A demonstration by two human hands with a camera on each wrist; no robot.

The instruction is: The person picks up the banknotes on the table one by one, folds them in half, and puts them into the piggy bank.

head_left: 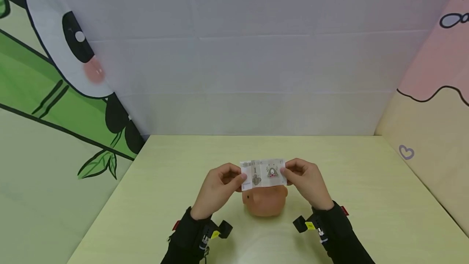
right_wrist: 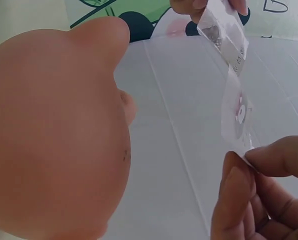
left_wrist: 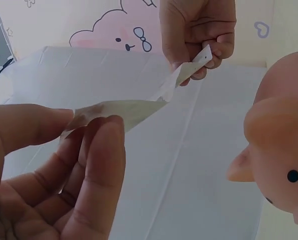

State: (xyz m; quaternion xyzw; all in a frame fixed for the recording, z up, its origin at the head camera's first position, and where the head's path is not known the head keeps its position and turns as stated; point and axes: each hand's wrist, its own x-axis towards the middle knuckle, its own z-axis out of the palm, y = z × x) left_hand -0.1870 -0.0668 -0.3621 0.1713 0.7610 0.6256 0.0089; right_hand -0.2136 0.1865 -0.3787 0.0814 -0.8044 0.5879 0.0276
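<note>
A small printed banknote (head_left: 263, 174), pale with a figure 1 and grey pictures, is stretched between both hands. My left hand (head_left: 222, 188) pinches one end between thumb and fingers, and my right hand (head_left: 307, 180) pinches the other. In the left wrist view the banknote (left_wrist: 134, 112) is seen nearly edge-on, with a crease across its middle. A pinkish-orange piggy bank (head_left: 265, 203) sits on the table, its upper part hidden behind the note in the head view. Its ear and dark eye show beside the hands in the left wrist view.
The light wooden table (head_left: 146, 215) runs back to a plain pale cloth wall (head_left: 256, 64). Cartoon-printed cloth panels (head_left: 44, 166) stand at the left and right sides. A small camera device (head_left: 220, 229) is strapped at each black-sleeved wrist.
</note>
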